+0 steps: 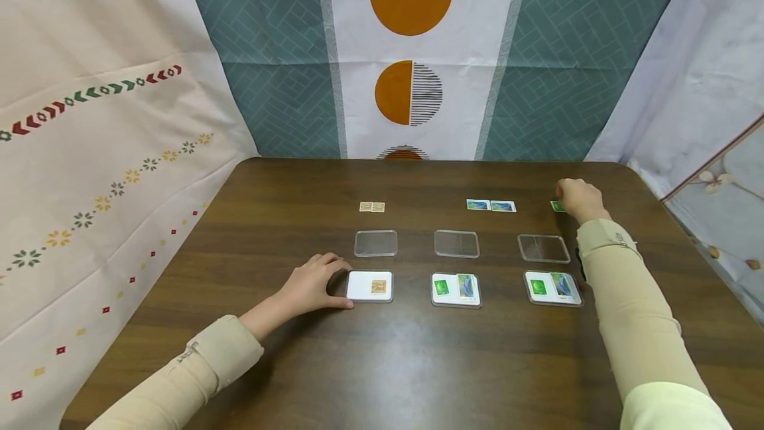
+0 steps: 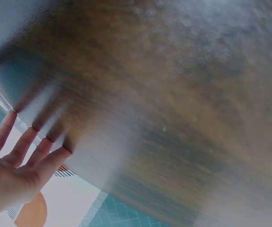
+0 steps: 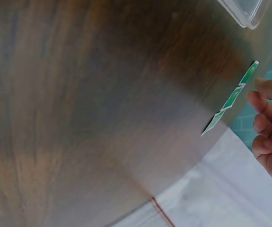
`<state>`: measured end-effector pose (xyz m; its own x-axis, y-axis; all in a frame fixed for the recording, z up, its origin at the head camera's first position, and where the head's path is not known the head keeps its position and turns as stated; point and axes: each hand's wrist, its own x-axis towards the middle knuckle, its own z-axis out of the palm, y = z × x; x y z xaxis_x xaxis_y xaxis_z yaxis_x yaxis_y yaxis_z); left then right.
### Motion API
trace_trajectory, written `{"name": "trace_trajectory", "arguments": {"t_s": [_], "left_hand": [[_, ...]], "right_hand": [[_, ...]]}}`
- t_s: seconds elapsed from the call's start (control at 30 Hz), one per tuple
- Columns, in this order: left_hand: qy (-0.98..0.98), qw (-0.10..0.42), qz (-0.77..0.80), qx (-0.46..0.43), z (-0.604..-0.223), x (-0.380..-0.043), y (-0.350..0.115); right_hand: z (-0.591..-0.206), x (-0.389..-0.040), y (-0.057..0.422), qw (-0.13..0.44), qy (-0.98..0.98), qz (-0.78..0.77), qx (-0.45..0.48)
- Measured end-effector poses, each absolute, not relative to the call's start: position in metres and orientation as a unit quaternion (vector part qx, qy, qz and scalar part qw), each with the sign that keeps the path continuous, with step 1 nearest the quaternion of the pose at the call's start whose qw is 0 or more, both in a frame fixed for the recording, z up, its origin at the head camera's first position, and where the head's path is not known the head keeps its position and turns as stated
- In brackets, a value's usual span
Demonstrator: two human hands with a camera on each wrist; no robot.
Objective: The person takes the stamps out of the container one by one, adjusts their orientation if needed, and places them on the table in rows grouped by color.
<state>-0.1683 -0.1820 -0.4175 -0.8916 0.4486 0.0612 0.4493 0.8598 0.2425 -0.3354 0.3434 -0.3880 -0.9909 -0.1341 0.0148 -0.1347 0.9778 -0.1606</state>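
Observation:
In the head view my left hand (image 1: 316,282) is at the left edge of a clear case (image 1: 361,287) with a white inlay, its thumb at the near corner and fingertips at the far one. A small brown stamp (image 1: 379,286) sits on that inlay. Seen from the left wrist, the fingers (image 2: 18,150) are spread and nearly straight, tips down at the tabletop. At the back right, my right hand (image 1: 580,199) hovers at a green stamp (image 1: 557,206). From the right wrist, thumb and bent fingers (image 3: 266,111) are beside a row of green stamps (image 3: 231,98).
Two more white-inlaid cases (image 1: 449,291) (image 1: 545,292) each carry a green stamp and a blue picture stamp. Behind stand three clear, shallow lids (image 1: 375,243) (image 1: 456,243) (image 1: 543,249). Farther back lie two brown stamps (image 1: 372,207) and two blue stamps (image 1: 491,206).

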Motion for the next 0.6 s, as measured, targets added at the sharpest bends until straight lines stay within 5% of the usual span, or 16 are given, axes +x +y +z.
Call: {"name": "trace_trajectory", "arguments": {"t_s": [0.6], "left_hand": [[-0.964, -0.005, -0.128, -0.231, -0.415, -0.167, -0.181]], "right_hand": [[-0.372, -0.326, 0.341, -0.003, -0.993, 0.088, 0.074]]}}
